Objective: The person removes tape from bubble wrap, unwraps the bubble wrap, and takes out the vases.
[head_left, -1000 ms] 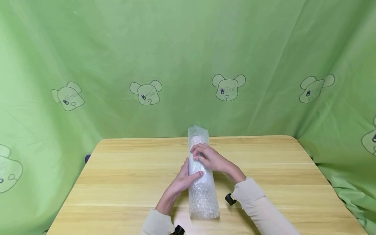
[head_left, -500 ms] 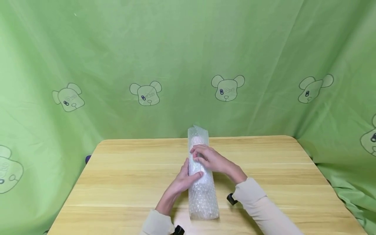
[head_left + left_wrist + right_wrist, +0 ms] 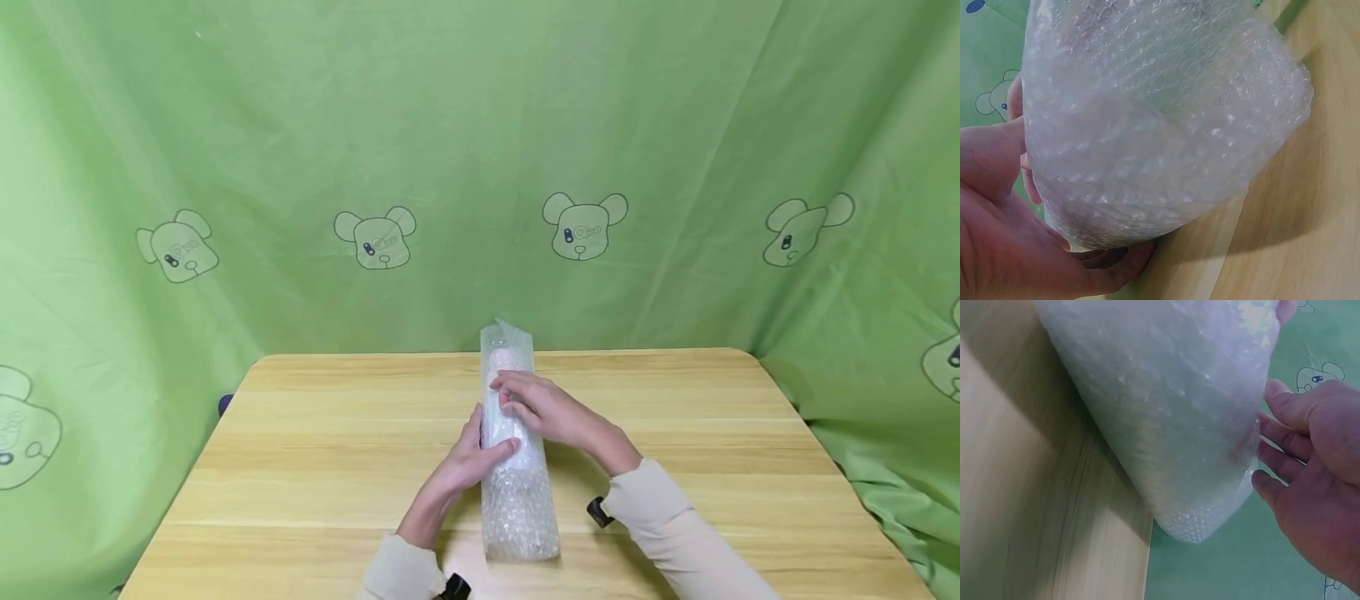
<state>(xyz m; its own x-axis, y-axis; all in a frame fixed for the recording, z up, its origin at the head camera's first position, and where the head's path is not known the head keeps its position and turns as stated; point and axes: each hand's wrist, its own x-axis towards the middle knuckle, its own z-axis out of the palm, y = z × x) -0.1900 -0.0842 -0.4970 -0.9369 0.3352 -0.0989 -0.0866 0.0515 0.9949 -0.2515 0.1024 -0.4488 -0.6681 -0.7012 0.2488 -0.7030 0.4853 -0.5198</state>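
Note:
A long bundle of clear bubble wrap (image 3: 520,517), with something whitish showing through it, runs away from me over the middle of the wooden table. From the left side my left hand (image 3: 471,454) grips it, thumb on top; the left wrist view shows fingers curled under the bubble wrap (image 3: 1147,144). My right hand (image 3: 551,408) is over its upper part with bent fingers, fingertips right at the wrap. In the right wrist view, the right hand (image 3: 1329,450) has thumb and fingers apart along the edge of the bubble wrap (image 3: 1172,406).
The light wooden table (image 3: 300,433) has rounded far corners. Green curtain (image 3: 465,125) with printed bear heads hangs behind it and on both sides. The bundle's far end overlaps the curtain. Black wrist cameras stick out at both sleeves (image 3: 648,496).
My right hand and forearm have shifted slightly to the right along the wrap. My left hand keeps its grip, and the bundle stays in place.

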